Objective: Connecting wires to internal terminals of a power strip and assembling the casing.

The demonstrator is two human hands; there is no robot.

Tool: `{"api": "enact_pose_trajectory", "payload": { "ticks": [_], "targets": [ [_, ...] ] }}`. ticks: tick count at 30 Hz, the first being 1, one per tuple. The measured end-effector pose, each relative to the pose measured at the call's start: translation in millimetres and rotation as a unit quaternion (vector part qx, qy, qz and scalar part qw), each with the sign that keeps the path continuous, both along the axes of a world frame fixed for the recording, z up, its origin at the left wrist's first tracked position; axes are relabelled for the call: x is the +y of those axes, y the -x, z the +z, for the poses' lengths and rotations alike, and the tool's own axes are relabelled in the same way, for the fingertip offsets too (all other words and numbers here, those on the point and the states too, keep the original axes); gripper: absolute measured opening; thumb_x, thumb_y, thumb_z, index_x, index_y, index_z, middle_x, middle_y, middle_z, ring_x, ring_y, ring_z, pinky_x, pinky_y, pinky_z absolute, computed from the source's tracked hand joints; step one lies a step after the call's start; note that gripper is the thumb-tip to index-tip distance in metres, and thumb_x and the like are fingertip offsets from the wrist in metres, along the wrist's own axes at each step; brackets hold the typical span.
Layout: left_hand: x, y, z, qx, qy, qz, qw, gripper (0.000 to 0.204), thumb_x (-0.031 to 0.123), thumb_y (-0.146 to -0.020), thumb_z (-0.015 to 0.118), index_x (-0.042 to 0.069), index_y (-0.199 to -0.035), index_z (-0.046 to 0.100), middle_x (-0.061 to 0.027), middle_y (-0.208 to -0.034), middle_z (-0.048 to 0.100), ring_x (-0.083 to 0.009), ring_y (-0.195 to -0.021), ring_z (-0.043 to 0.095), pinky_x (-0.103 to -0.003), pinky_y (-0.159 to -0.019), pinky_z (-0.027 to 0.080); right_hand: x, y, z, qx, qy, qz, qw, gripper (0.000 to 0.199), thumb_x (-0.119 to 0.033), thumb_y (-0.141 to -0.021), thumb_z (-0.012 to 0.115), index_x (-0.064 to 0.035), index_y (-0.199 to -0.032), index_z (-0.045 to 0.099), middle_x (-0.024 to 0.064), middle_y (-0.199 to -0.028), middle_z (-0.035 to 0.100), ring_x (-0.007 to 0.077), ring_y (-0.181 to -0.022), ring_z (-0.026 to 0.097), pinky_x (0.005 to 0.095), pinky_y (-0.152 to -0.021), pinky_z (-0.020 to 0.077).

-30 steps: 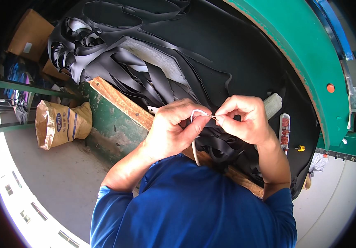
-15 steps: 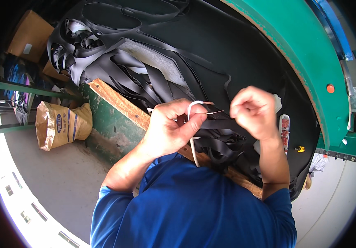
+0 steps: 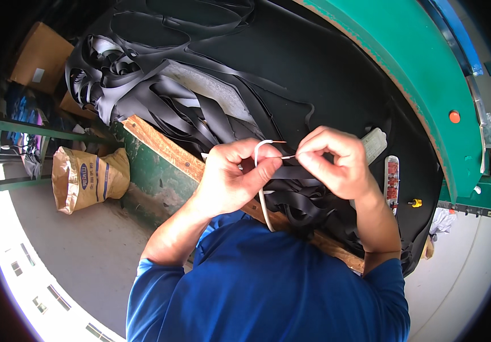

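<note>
A white electrical cable (image 3: pixel 264 206) rises from near my chest into my left hand (image 3: pixel 235 175), whose thumb and fingers pinch it. Two stripped ends of bare copper-coloured wire point right from that grip. The upper one stands free above my thumb. On the lower wire, the thumb and index fingertips of my right hand (image 3: pixel 336 162) are closed around the bare tip. Beyond my right hand lies a white power strip (image 3: pixel 375 143), partly hidden by it. A white strip with red parts (image 3: pixel 392 181) sits to its right.
Black sheet material (image 3: pixel 314 68) covers the bench, with tangled black offcut strips (image 3: pixel 171 114) at left. A wooden edge (image 3: pixel 165 143) runs along the near side. Green machine beam (image 3: pixel 393 51) arches at right, with an orange button (image 3: pixel 454 117). A small yellow part (image 3: pixel 415 203) and paper sack (image 3: pixel 88 179) are visible.
My right hand has moved left and slightly down, and its fingertips now pinch the lower wire end. The power strip behind it shows more. My left hand keeps its grip on the cable.
</note>
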State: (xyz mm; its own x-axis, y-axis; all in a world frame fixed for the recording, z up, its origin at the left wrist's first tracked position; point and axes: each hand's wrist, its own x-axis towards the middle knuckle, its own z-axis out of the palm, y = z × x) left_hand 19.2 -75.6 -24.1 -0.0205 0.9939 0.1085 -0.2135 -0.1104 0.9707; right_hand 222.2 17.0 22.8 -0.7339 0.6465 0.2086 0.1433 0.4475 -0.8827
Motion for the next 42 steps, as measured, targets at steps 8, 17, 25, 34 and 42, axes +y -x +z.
{"api": "enact_pose_trajectory", "payload": {
  "ticks": [8,17,25,34,42],
  "targets": [
    [1,-2,-1,0.005,0.029,0.001,1.000,0.003,0.003,-0.093,0.068,0.001,-0.091,0.070,0.0070,-0.073,0.059,0.0008,-0.066,0.049,-0.018,-0.057,0.039,-1,-12,2,-0.001,0.125,-0.050,0.991,0.013,-0.005,-0.093,0.067,0.0028,-0.103,0.064,0.0105,-0.100,0.066,0.0142,-0.089,0.064,0.0265,-0.079,0.0528],
    [5,1,-6,-0.019,0.046,-0.026,0.998,0.003,0.003,-0.093,0.070,0.000,-0.095,0.070,0.0029,-0.076,0.063,-0.0024,-0.068,0.053,-0.019,-0.060,0.043,4,-15,-12,0.070,0.177,-0.071,0.979,0.006,-0.002,-0.097,0.060,0.0014,-0.093,0.062,0.0067,-0.084,0.065,0.0087,-0.076,0.063,0.0237,-0.070,0.0532],
    [24,-7,1,-0.066,0.073,-0.094,0.991,0.009,0.007,-0.093,0.070,-0.001,-0.098,0.071,-0.0040,-0.077,0.068,-0.0084,-0.068,0.061,-0.022,-0.060,0.048,-10,-16,-13,0.100,0.123,-0.064,0.985,0.031,-0.002,-0.092,0.068,0.0006,-0.121,0.057,0.0088,-0.109,0.065,0.0084,-0.087,0.063,0.0229,-0.075,0.0526],
    [36,-22,13,-0.005,0.102,-0.123,0.987,0.011,0.008,-0.092,0.071,0.001,-0.100,0.070,-0.0037,-0.075,0.068,-0.0069,-0.062,0.062,-0.017,-0.049,0.044,-28,-35,-26,0.095,0.159,-0.152,0.971,0.010,-0.008,-0.098,0.063,0.0017,-0.101,0.064,0.0066,-0.087,0.069,0.0091,-0.075,0.065,0.0223,-0.069,0.0548],
    [44,-43,23,0.009,0.148,-0.170,0.974,0.012,0.013,-0.094,0.071,0.002,-0.099,0.070,-0.0023,-0.075,0.068,-0.0064,-0.062,0.064,-0.017,-0.045,0.044,-53,-73,-35,0.163,0.148,-0.256,0.941,0.013,-0.008,-0.099,0.062,0.0013,-0.108,0.063,0.0091,-0.092,0.070,0.0091,-0.072,0.064,0.0234,-0.068,0.0544]
  ]
}}
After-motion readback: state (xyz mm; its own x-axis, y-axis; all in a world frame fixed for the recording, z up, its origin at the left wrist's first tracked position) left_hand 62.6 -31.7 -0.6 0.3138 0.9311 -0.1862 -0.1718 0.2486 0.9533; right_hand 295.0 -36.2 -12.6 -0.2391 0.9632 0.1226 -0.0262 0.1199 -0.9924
